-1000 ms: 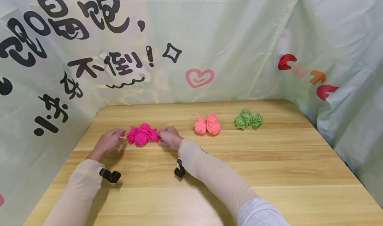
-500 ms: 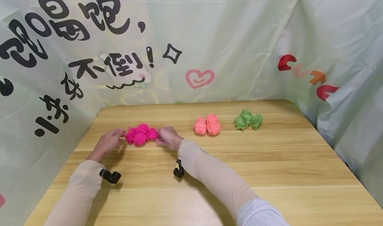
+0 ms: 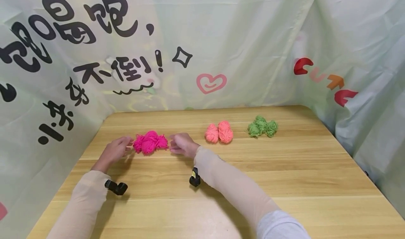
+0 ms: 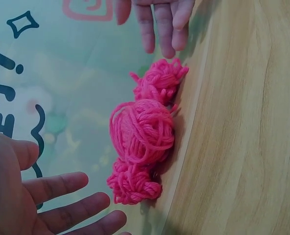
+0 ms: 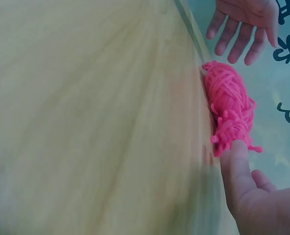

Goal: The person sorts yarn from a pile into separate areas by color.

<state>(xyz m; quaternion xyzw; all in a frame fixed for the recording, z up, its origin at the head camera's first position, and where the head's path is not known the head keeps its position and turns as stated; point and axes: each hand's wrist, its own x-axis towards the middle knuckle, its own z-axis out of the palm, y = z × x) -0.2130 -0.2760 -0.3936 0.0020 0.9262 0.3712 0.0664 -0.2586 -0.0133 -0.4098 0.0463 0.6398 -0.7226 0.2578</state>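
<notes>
Three hot-pink balls of yarn (image 3: 149, 142) lie side by side on the left part of the table, a larger one in the middle. The left hand (image 3: 115, 149) is just left of them, its fingers spread and loosely extended in the left wrist view, holding nothing. On the other side, the right hand (image 3: 184, 145) is beside the right end of the pink row with its fingers relaxed and nothing gripped. Seen from the right wrist, the pink yarn (image 5: 230, 100) lies between both hands, and the right fingertips overlap its near end; contact there cannot be told.
Two coral balls of yarn (image 3: 218, 132) stand together right of the right hand. Farther right is a cluster of green yarn balls (image 3: 262, 126). A printed cloth (image 3: 246, 38) hangs behind the wooden table (image 3: 284, 175).
The right hand was against the right end of the pink yarn and has drawn slightly back to the right. The pink row shifted a little left; the left hand barely moved.
</notes>
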